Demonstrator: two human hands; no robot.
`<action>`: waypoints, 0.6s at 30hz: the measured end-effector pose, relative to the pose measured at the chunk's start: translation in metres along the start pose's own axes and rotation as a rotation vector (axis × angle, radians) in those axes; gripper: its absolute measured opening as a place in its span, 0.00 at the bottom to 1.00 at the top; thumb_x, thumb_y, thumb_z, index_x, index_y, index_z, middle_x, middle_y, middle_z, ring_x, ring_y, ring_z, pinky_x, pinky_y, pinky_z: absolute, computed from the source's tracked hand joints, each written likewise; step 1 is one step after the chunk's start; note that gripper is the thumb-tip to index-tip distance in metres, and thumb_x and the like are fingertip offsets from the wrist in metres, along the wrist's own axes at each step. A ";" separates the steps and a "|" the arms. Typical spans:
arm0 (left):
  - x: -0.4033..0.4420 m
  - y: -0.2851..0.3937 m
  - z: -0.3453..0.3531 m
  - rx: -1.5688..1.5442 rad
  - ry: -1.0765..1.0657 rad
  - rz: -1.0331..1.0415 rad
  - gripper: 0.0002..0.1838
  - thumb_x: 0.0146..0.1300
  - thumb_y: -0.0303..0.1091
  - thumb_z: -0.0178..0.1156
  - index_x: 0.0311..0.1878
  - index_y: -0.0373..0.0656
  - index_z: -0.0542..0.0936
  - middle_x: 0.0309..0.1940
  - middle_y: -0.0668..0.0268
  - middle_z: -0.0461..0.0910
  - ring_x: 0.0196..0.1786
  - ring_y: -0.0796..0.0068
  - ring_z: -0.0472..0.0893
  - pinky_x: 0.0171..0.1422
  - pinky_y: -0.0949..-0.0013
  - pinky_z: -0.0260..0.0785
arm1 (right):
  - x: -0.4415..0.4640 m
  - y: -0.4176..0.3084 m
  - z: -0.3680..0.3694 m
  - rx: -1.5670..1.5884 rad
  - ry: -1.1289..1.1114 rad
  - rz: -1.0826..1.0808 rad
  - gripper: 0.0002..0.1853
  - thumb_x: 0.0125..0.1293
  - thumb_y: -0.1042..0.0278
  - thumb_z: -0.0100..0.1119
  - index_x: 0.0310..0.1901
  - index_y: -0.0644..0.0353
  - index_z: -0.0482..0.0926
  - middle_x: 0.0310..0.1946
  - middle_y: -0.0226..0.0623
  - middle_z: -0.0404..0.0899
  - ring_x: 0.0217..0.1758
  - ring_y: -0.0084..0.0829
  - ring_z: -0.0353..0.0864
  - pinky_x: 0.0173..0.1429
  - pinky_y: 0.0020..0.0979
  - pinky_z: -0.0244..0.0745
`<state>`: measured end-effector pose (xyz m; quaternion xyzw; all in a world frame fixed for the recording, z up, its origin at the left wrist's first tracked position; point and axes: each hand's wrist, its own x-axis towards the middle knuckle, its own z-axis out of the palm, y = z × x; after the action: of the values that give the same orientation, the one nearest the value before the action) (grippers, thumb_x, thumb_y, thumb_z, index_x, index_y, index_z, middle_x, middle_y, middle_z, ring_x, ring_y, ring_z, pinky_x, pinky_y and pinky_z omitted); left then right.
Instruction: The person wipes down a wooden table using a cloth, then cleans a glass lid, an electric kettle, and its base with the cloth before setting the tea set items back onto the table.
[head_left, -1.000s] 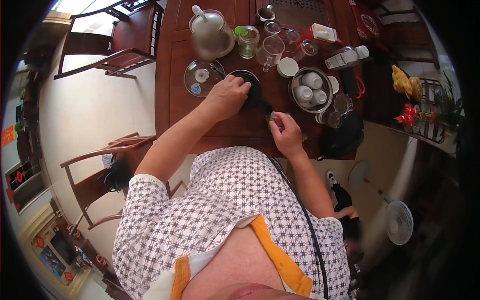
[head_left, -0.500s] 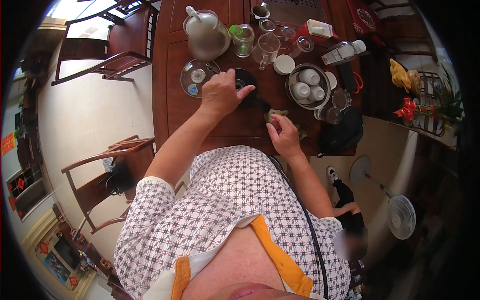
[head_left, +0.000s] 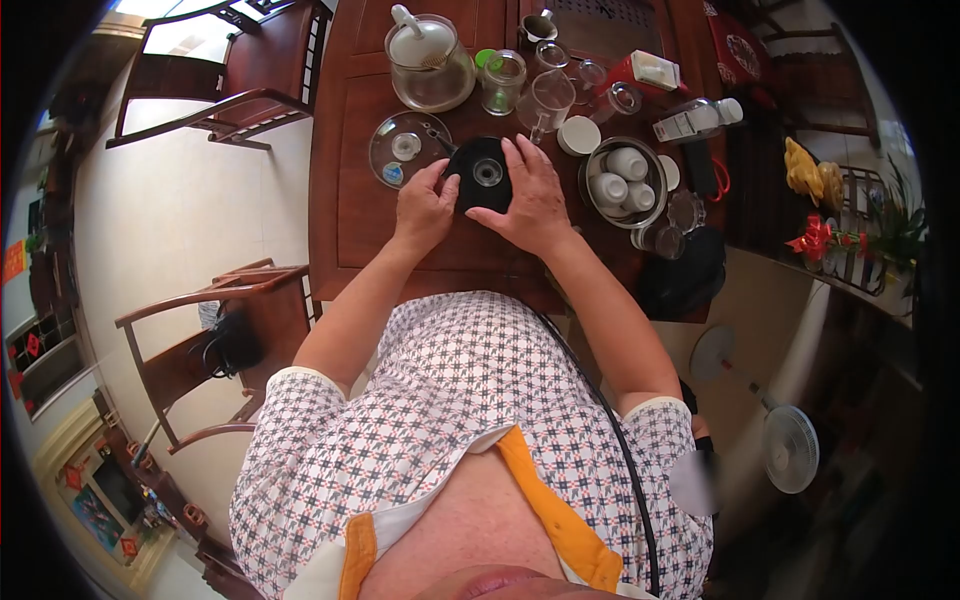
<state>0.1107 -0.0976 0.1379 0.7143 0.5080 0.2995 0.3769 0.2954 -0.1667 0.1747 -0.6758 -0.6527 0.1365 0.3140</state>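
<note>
On the wooden table [head_left: 350,230] in front of me, a round black disc [head_left: 487,200] with a shiny ring-shaped centre lies between my hands. A short black part sticks out at its upper left. My left hand [head_left: 427,208] grips the disc's left edge, thumb and fingers bent together. My right hand [head_left: 530,195] clasps its right side, fingers along the rim and thumb at the near edge. The disc's underside is hidden. Just left of it lies a clear lid [head_left: 385,135] with a pale knob and a blue sticker.
Behind stand a large glass pot [head_left: 445,90], a glass jar [head_left: 503,85] and a glass pitcher [head_left: 548,98]. To the right are a metal bowl [head_left: 590,160] of white cups, a clear bottle [head_left: 690,122] and a black bag [head_left: 690,275]. A fan [head_left: 790,450] stands at lower right.
My right hand has moved up and left from a small greenish piece onto the disc. My left hand has shifted to the disc's left edge. The disc's projecting part has turned from lower right to upper left.
</note>
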 end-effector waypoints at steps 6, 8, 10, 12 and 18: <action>0.000 0.004 0.001 -0.041 -0.022 -0.024 0.20 0.68 0.35 0.64 0.62 0.40 0.81 0.38 0.55 0.83 0.38 0.57 0.84 0.45 0.60 0.75 | 0.019 0.009 0.023 -0.170 -0.110 -0.139 0.51 0.47 0.40 0.78 0.71 0.55 0.68 0.73 0.51 0.60 0.76 0.54 0.60 0.77 0.52 0.58; 0.001 -0.005 0.006 -0.050 0.002 0.040 0.21 0.68 0.35 0.64 0.63 0.40 0.80 0.38 0.53 0.84 0.40 0.56 0.84 0.46 0.59 0.76 | 0.019 0.012 0.029 -0.166 -0.102 -0.139 0.50 0.47 0.40 0.76 0.71 0.53 0.69 0.73 0.51 0.60 0.76 0.53 0.60 0.76 0.51 0.59; 0.001 -0.007 0.007 -0.048 -0.012 0.059 0.21 0.69 0.35 0.64 0.63 0.40 0.80 0.39 0.52 0.84 0.42 0.54 0.85 0.47 0.59 0.76 | 0.020 0.011 0.028 -0.166 -0.106 -0.132 0.49 0.48 0.40 0.76 0.71 0.52 0.68 0.74 0.50 0.60 0.76 0.52 0.60 0.75 0.51 0.60; 0.001 -0.007 0.003 -0.031 -0.063 0.029 0.22 0.69 0.35 0.63 0.63 0.39 0.80 0.40 0.51 0.84 0.43 0.52 0.86 0.47 0.59 0.76 | 0.019 0.009 0.026 -0.170 -0.123 -0.121 0.49 0.49 0.41 0.75 0.72 0.51 0.67 0.74 0.49 0.59 0.76 0.51 0.59 0.75 0.51 0.61; 0.003 -0.007 0.000 -0.005 -0.103 0.023 0.23 0.69 0.36 0.64 0.65 0.40 0.79 0.40 0.52 0.86 0.41 0.57 0.86 0.48 0.61 0.77 | 0.018 0.010 0.028 -0.169 -0.150 -0.107 0.50 0.49 0.41 0.76 0.72 0.53 0.66 0.73 0.49 0.61 0.76 0.52 0.59 0.75 0.51 0.61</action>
<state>0.1075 -0.0933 0.1321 0.7335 0.4790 0.2680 0.4009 0.2888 -0.1418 0.1517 -0.6518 -0.7188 0.1142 0.2132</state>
